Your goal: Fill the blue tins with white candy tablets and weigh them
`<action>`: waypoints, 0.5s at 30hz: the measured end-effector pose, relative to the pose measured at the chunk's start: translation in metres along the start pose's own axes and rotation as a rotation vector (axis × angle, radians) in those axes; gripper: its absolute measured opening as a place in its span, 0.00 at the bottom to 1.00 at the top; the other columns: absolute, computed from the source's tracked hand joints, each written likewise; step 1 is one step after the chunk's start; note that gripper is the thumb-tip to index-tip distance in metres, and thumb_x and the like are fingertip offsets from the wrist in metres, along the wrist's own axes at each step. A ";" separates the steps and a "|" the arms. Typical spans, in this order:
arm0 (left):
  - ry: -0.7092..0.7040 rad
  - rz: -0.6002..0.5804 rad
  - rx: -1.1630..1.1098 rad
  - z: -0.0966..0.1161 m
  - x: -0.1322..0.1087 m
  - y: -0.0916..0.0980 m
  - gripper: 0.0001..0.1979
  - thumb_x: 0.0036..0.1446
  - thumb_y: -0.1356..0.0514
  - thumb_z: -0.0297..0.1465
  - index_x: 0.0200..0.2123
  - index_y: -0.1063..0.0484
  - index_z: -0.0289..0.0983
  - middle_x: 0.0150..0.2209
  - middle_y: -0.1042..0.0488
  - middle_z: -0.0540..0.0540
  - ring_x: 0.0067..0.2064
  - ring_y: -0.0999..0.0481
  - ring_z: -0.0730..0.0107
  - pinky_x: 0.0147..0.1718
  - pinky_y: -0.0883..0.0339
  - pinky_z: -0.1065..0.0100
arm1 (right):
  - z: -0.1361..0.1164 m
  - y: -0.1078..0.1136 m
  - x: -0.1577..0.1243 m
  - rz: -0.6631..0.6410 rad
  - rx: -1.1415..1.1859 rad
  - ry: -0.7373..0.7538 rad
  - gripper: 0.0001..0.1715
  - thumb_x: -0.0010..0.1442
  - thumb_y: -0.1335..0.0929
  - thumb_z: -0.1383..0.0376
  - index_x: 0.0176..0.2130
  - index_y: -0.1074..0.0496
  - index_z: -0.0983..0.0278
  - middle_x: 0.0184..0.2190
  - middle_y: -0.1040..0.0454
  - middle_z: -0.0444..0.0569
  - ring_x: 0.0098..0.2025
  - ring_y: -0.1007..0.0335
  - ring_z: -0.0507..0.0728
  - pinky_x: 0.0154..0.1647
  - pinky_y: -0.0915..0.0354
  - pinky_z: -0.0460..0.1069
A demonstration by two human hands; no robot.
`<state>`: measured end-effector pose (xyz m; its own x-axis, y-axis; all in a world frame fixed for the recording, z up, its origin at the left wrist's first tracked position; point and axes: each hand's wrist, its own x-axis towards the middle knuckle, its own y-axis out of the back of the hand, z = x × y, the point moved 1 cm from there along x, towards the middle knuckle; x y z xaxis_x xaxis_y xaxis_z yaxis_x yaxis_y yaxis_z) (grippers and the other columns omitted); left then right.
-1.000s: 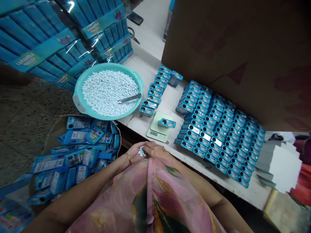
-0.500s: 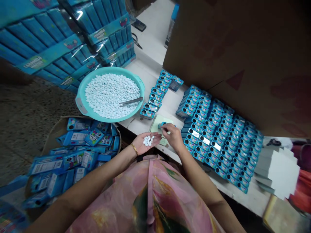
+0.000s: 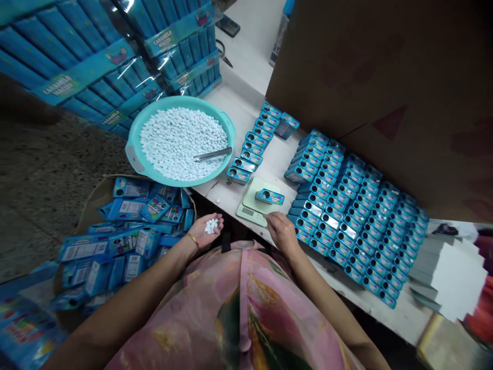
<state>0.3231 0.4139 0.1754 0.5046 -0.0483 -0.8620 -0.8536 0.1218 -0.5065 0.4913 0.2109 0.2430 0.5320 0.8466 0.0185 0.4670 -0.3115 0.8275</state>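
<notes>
My left hand (image 3: pixel 205 229) is cupped palm-up below the table edge, holding a small heap of white candies (image 3: pixel 211 225). My right hand (image 3: pixel 282 230) rests at the table's front edge beside a pale green scale (image 3: pixel 254 204), fingers loosely curled with nothing visible in them. One small blue tin (image 3: pixel 269 196) with a round hole lies on the scale. A teal basin (image 3: pixel 134 152) full of white candies with a metal scoop (image 3: pixel 213 154) sits to the left.
Rows of blue tins (image 3: pixel 346 210) cover the white table (image 3: pixel 393 318) on the right; a short row (image 3: pixel 252 149) runs behind the scale. Brown cardboard (image 3: pixel 377 77) stands behind. Flat blue cartons (image 3: pixel 127 236) fill a bin at left; wrapped blue packs (image 3: pixel 92 67) stacked beyond.
My right hand went from my left palm up to the tin on the scale, then drew back to the table edge. My left hand shifted left and down with the candies.
</notes>
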 end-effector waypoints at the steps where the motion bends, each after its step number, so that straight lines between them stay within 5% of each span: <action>1: 0.005 -0.008 -0.010 0.002 -0.001 0.012 0.05 0.53 0.47 0.25 0.29 0.32 0.31 0.23 0.30 0.45 0.21 0.31 0.76 0.13 0.41 0.78 | -0.001 -0.007 -0.006 -0.071 0.032 -0.014 0.16 0.60 0.41 0.68 0.45 0.31 0.62 0.38 0.29 0.51 0.42 0.34 0.54 0.43 0.37 0.49; 6: -0.152 0.150 0.139 0.022 0.007 0.043 0.03 0.54 0.47 0.26 0.32 0.35 0.32 0.20 0.38 0.52 0.15 0.42 0.84 0.09 0.55 0.81 | -0.010 -0.039 -0.013 -0.254 0.113 -0.084 0.14 0.60 0.41 0.68 0.41 0.29 0.61 0.35 0.28 0.48 0.38 0.31 0.52 0.40 0.37 0.47; 12: -0.460 0.366 0.265 0.075 0.054 0.027 0.07 0.58 0.51 0.31 0.28 0.40 0.35 0.17 0.44 0.56 0.14 0.47 0.85 0.11 0.57 0.79 | -0.029 -0.047 0.000 -0.327 0.111 -0.034 0.13 0.60 0.40 0.67 0.42 0.30 0.60 0.37 0.28 0.48 0.40 0.32 0.52 0.41 0.37 0.47; 15: -0.566 0.439 0.371 0.081 0.062 0.019 0.07 0.56 0.50 0.34 0.28 0.41 0.37 0.17 0.44 0.56 0.15 0.46 0.82 0.13 0.55 0.77 | -0.029 -0.050 -0.005 -0.337 0.113 -0.031 0.14 0.60 0.41 0.67 0.42 0.30 0.60 0.36 0.28 0.48 0.39 0.31 0.53 0.41 0.37 0.47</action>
<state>0.3482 0.4935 0.1142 0.2069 0.5778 -0.7895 -0.9408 0.3391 0.0016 0.4447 0.2352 0.2178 0.3551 0.8970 -0.2633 0.6943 -0.0644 0.7168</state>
